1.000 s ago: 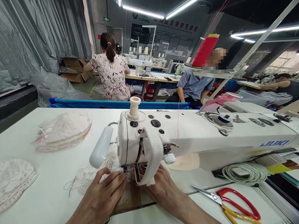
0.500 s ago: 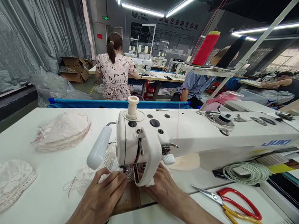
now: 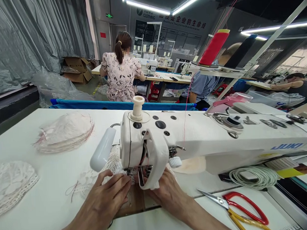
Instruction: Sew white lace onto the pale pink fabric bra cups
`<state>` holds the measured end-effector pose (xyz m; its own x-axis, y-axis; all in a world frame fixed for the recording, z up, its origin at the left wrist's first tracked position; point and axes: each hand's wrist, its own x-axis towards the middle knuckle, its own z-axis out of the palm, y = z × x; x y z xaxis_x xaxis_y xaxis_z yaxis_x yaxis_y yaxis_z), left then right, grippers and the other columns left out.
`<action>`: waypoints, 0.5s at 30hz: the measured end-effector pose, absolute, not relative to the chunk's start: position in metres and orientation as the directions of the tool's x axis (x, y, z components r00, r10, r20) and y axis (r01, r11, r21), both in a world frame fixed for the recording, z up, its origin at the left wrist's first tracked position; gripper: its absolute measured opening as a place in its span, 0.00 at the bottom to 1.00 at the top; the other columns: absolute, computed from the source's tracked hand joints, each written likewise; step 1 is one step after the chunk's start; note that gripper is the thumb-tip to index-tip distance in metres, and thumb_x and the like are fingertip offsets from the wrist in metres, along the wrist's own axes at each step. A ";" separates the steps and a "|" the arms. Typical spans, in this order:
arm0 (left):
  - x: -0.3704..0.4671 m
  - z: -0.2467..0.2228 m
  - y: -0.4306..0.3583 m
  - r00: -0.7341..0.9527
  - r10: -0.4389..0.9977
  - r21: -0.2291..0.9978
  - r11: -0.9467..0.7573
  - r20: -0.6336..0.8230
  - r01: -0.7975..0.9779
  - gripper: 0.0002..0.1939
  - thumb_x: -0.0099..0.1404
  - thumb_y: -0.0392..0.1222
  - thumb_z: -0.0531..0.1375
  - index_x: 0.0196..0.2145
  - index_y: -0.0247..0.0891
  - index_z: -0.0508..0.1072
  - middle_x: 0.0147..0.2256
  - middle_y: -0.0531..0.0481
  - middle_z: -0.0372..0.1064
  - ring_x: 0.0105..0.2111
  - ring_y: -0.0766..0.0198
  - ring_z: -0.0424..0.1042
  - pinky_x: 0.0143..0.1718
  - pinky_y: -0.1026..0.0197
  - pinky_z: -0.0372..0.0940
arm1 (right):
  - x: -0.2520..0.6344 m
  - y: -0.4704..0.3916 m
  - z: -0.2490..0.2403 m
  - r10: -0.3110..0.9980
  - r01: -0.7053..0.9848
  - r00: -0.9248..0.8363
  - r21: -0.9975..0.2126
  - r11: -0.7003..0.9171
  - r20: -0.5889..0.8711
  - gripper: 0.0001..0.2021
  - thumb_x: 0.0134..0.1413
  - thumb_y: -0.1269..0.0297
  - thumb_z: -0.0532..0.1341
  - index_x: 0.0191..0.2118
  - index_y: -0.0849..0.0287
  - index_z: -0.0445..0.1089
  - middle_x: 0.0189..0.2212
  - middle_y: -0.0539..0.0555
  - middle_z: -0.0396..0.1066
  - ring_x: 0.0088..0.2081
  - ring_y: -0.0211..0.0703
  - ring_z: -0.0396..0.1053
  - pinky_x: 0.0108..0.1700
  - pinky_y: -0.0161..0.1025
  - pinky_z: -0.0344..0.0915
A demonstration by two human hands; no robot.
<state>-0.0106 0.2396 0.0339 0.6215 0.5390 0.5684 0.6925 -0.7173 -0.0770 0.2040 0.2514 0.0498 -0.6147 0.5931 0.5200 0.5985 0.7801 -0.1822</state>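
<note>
Under the head of a white sewing machine (image 3: 184,127) lies a piece of white lace (image 3: 115,161), spreading out to the left of the needle area. My left hand (image 3: 106,193) is at the lace just left of the presser foot, fingers bent and drawn together on its edge. To the right of the needle, my right hand (image 3: 168,190) reaches in behind the white thread-lever guard (image 3: 155,158). The machine head hides most of its fingers, so their grip does not show. A loose thread end (image 3: 74,190) trails from the lace on the left.
Stacked white lace pieces (image 3: 66,133) and another lace stack (image 3: 13,187) lie at left. Scissors (image 3: 223,203) with red and yellow handles and a coiled pale cord (image 3: 253,177) are at right. A red thread cone (image 3: 214,47) stands above. People sit at machines beyond.
The view has shifted slightly. Both hands stay at the lace beside the needle, with my left fingertips moved very little.
</note>
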 end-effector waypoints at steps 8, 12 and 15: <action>-0.008 0.039 0.237 0.595 0.547 0.006 -0.739 0.589 0.673 0.15 0.72 0.36 0.46 0.40 0.36 0.72 0.38 0.53 0.75 0.36 0.64 0.71 0.41 0.54 0.55 | 0.201 0.248 0.052 0.597 0.645 -0.595 -0.124 0.754 0.539 0.06 0.56 0.68 0.60 0.27 0.59 0.66 0.27 0.50 0.69 0.32 0.40 0.65 0.37 0.38 0.56; -0.008 0.028 0.236 0.587 0.529 -0.001 -0.742 0.613 0.670 0.15 0.72 0.41 0.47 0.42 0.37 0.72 0.39 0.52 0.75 0.37 0.61 0.70 0.42 0.53 0.55 | 0.197 0.244 0.052 0.606 0.680 -0.572 -0.094 0.727 0.553 0.05 0.55 0.68 0.60 0.29 0.58 0.68 0.27 0.51 0.69 0.33 0.42 0.65 0.37 0.39 0.57; -0.008 0.018 0.234 0.595 0.522 -0.023 -0.740 0.611 0.672 0.13 0.71 0.38 0.48 0.44 0.36 0.71 0.40 0.51 0.75 0.37 0.61 0.70 0.44 0.51 0.54 | 0.194 0.241 0.054 0.617 0.709 -0.539 -0.086 0.700 0.574 0.04 0.55 0.68 0.60 0.29 0.58 0.68 0.28 0.51 0.69 0.34 0.42 0.65 0.38 0.39 0.58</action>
